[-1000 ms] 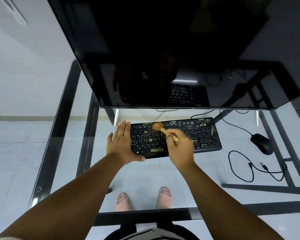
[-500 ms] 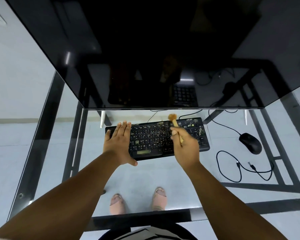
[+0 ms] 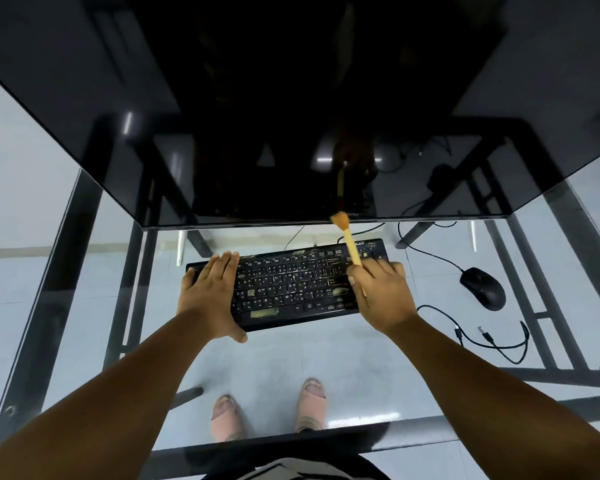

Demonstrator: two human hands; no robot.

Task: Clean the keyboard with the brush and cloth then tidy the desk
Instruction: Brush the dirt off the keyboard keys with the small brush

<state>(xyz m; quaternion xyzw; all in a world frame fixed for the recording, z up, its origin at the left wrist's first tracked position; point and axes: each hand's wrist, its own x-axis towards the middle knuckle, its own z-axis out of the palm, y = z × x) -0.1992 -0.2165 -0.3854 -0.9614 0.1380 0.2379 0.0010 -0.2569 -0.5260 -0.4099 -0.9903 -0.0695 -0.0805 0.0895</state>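
A dusty black keyboard lies on the glass desk below the monitor. My left hand rests flat on the keyboard's left end with straight fingers. My right hand sits over the keyboard's right end and grips a small wooden brush by its handle. The brush's orange bristles point up and away, past the keyboard's far edge, close to the monitor's lower edge. No cloth is in view.
A large dark monitor overhangs the far half of the desk. A black mouse lies to the right of the keyboard, with a loose looped cable near it. The glass desk's front rail runs near me.
My right hand has carried the brush from the keyboard's middle to its right end, and the bristles have lifted off the keys beyond the far edge. My left hand stayed flat on the left end.
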